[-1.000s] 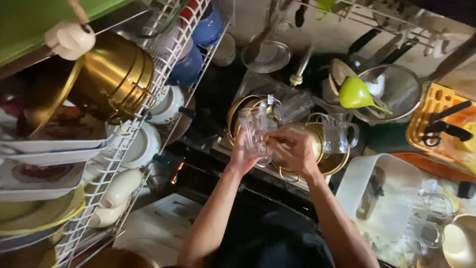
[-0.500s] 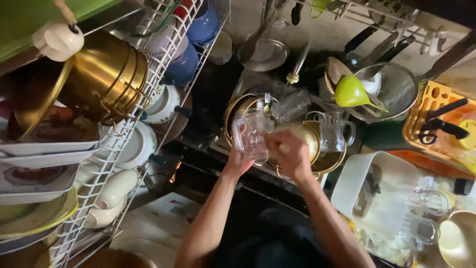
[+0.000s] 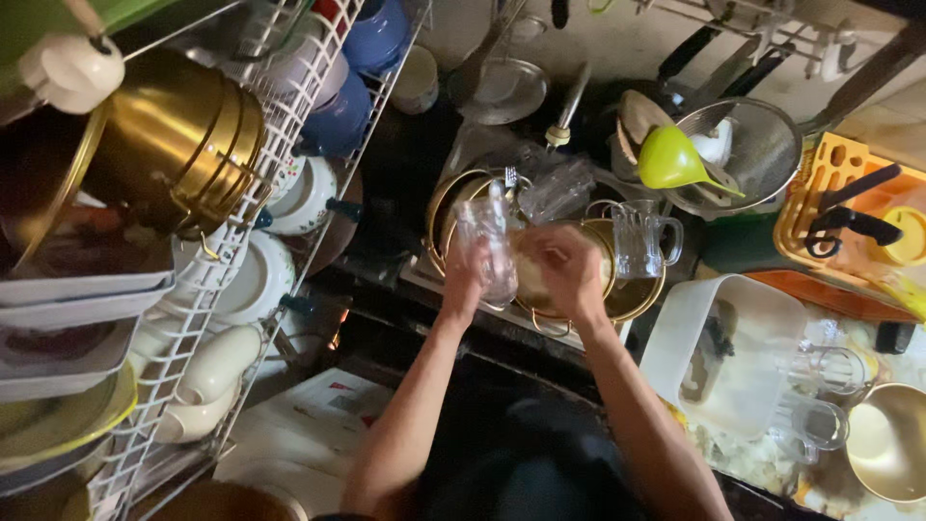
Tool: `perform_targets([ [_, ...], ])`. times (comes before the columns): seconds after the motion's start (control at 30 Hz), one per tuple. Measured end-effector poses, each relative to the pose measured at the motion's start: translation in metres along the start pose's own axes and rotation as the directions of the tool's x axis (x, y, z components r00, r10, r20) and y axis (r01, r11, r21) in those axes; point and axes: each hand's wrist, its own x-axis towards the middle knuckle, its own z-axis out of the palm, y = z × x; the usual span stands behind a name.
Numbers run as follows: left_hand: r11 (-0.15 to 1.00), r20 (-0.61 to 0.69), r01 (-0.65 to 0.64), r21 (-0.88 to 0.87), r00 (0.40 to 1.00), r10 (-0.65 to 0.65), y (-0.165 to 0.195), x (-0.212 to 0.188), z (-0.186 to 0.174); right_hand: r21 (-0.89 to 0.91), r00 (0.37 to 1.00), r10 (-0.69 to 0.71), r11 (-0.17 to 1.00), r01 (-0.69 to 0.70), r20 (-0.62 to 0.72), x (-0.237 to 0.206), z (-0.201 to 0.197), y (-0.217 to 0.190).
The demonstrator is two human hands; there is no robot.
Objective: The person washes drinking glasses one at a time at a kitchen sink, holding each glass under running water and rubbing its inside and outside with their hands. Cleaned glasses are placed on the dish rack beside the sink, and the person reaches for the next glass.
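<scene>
A: From the head camera, we look down on a crowded sink, where our left hand [image 3: 470,280] has its grip closed round a clear glass mug [image 3: 485,246], holding it upright over a round brass bowl [image 3: 617,289].

B: And our right hand [image 3: 569,270]?

A: It presses against the side of that mug, fingers curled; we cannot tell whether it holds a cloth or sponge. We judge the step in hand to be scrubbing the glass.

B: What surrounds it?

A: A second clear handled glass mug [image 3: 644,238] stands just beside, to the right, in the bowl. A lime-green plastic funnel [image 3: 672,160] lies in a steel mesh strainer [image 3: 757,154] beyond. A white wire rack [image 3: 231,280] of plates and cups stands at left, and a translucent white plastic tub [image 3: 748,328] at right.

B: The next move?

A: By our reckoning, a firm hold while turning the slippery glass.
</scene>
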Motion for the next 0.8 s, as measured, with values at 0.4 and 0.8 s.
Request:
perform_targets([
  [0.4, 0.604, -0.027, -0.204, 0.770, 0.936, 0.350, 0.034, -0.005, 0.028, -0.466, 0.819, -0.567, 0.703, 0.537, 0.089, 0.001, 0.018, -0.013],
  [0.8, 0.593, -0.004, -0.010, 0.805, 1.000, 0.022, 0.022, -0.007, 0.040, -0.476, 0.864, -0.502, 0.752, 0.455, 0.033, -0.009, 0.002, -0.008],
])
